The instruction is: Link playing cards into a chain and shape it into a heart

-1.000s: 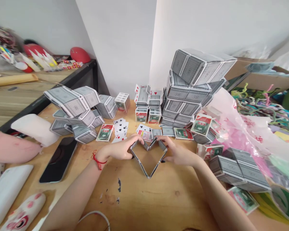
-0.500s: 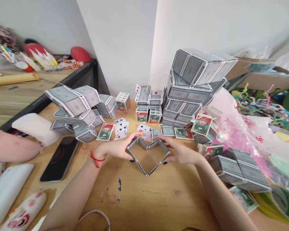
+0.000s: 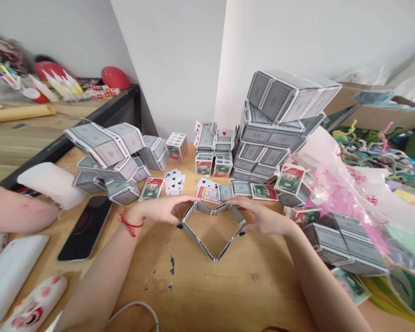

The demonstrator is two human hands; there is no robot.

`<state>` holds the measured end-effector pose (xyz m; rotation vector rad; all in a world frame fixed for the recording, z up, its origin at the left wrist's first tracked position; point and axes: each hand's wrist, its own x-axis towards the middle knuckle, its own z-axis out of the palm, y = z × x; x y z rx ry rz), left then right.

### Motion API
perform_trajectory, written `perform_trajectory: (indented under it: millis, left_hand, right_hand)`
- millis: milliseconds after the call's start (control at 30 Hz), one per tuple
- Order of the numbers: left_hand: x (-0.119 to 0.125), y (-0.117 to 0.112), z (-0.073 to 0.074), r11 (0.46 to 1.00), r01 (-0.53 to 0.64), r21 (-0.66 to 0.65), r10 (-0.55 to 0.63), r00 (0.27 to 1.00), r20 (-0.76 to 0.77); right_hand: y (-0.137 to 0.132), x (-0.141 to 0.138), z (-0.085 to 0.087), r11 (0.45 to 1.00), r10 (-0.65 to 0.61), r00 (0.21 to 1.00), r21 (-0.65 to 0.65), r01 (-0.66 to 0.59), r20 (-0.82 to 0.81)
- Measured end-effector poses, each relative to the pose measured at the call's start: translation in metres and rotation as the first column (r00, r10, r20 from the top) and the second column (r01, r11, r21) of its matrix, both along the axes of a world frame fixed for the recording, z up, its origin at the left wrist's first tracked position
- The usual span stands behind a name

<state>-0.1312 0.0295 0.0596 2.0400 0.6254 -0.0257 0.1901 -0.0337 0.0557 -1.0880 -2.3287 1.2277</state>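
Observation:
A heart-shaped ring of folded playing cards (image 3: 228,244) stands on edge on the wooden table (image 3: 207,295). My left hand (image 3: 157,211) curves round its upper left lobe, index finger on the top, thumb near the left corner. My right hand (image 3: 263,219) cups the upper right lobe in the same way, thumb at the right corner. A red string is tied round my left wrist. Loose cards (image 3: 174,184) lie face up just behind the heart.
Tall stacks of folded card blocks (image 3: 276,124) rise behind at right, more (image 3: 105,159) at left, more (image 3: 346,249) at right. A black phone (image 3: 86,228) lies left. Another person's pink sleeve (image 3: 17,214) enters at far left. A pink plastic bag (image 3: 335,189) and craft clutter fill the right.
The heart has widened and flattened as both hands spread apart along its lobes. My left hand slid leftward; the heart's bottom tip sits slightly lower on the table.

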Motion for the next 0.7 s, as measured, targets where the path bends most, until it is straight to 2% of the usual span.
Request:
perform_trajectory:
  millis: [100, 233, 300, 400, 467, 533, 567, 600, 633, 700]
  left_hand:
    - [0.005, -0.004, 0.001, 1.000, 0.008, 0.013, -0.008, 1.000, -0.013]
    - [0.008, -0.006, 0.002, 1.000, 0.005, 0.002, -0.005, 0.999, -0.039]
    - [0.007, -0.005, 0.006, 0.999, 0.034, 0.038, -0.033, 0.999, -0.017]
    - [0.012, -0.009, 0.013, 0.995, 0.052, 0.089, -0.054, 0.998, 0.019]
    - [0.025, -0.019, 0.015, 0.986, -0.045, 0.160, 0.035, 0.997, 0.069]
    - [0.044, -0.033, 0.011, 0.926, -0.264, 0.270, 0.235, 0.963, 0.134]
    - [0.054, -0.042, 0.007, 0.867, -0.383, 0.319, 0.348, 0.923, 0.164]
    - [0.064, -0.050, 0.003, 0.817, -0.440, 0.372, 0.402, 0.898, 0.179]
    - [0.072, -0.057, -0.001, 0.780, -0.457, 0.427, 0.422, 0.889, 0.179]
    - [0.082, -0.068, -0.007, 0.740, -0.425, 0.522, 0.405, 0.901, 0.159]
  right_hand:
    - [0.000, -0.001, 0.002, 0.999, 0.033, 0.999, 0.013, -0.033, -0.004]
    - [-0.001, 0.002, 0.005, 0.999, 0.033, 0.999, -0.014, -0.033, -0.014]
    - [-0.001, 0.003, 0.007, 0.999, 0.016, 1.000, -0.033, -0.017, -0.027]
    - [-0.003, -0.003, 0.009, 0.999, -0.051, 0.997, 0.012, 0.051, -0.058]
    - [-0.007, -0.015, 0.009, 0.981, -0.151, 0.986, 0.114, 0.159, -0.073]
    - [-0.012, -0.033, 0.006, 0.932, -0.278, 0.959, 0.224, 0.285, -0.063]
    - [-0.015, -0.042, 0.004, 0.905, -0.324, 0.945, 0.274, 0.326, -0.055]
    - [-0.018, -0.051, 0.001, 0.887, -0.343, 0.939, 0.319, 0.335, -0.033]
    - [-0.022, -0.059, -0.002, 0.879, -0.342, 0.940, 0.357, 0.316, 0.011]
    - [-0.027, -0.070, -0.008, 0.859, -0.354, 0.931, 0.425, 0.285, 0.091]
